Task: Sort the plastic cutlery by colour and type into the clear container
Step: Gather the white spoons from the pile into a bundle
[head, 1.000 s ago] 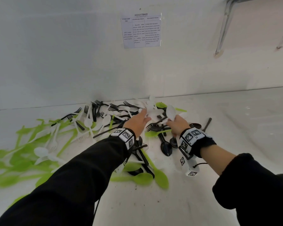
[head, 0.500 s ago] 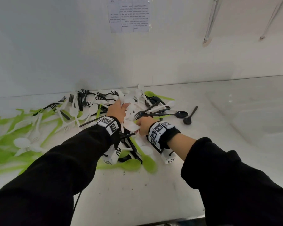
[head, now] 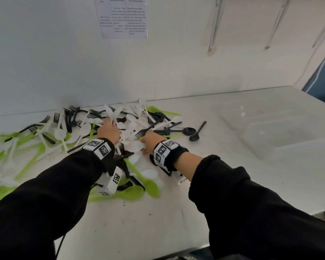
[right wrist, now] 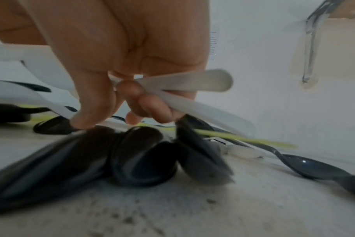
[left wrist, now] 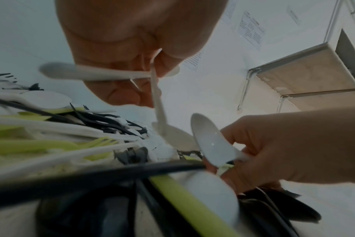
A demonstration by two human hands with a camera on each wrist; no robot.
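Cutlery heap (head: pixel 94 128): black, white and green plastic forks and spoons in a loose tangle on the far left part of the white bench (head: pixel 204 184), against the wall, with green pieces trailing off to the left edge.
Left hand (head: pixel 108 131): down in the middle of the heap; the left wrist view shows its fingers curled round the handles of white spoons (left wrist: pixel 103 74), one lying crosswise and one hanging bowl down, so this grip is closed on them.
Right hand (head: pixel 151 141): just right of the left hand, at the near right edge of the heap; in the right wrist view its fingers (right wrist: pixel 130 89) are bent round two white spoon handles (right wrist: pixel 192 81), a closed grip, with the thumb tip down at the pile.
Black spoons (right wrist: pixel 142 155): several bowls bunched on the bench directly under the right hand, blurred.
Loose black spoons (head: pixel 187 130): two lying right of the heap, apart from it, one pointing left and the other slanting toward the far right.
Green spoons (head: pixel 150 184): large ones near the wrists, on the near side of the heap, partly under the left wrist camera.
Clear container (head: pixel 281 132): on the right of the bench, well apart from the heap and both hands; its divisions are hard to make out and no cutlery shows in it.
Printed sheet (head: pixel 123 17): stuck on the far wall above the heap, text unreadable.
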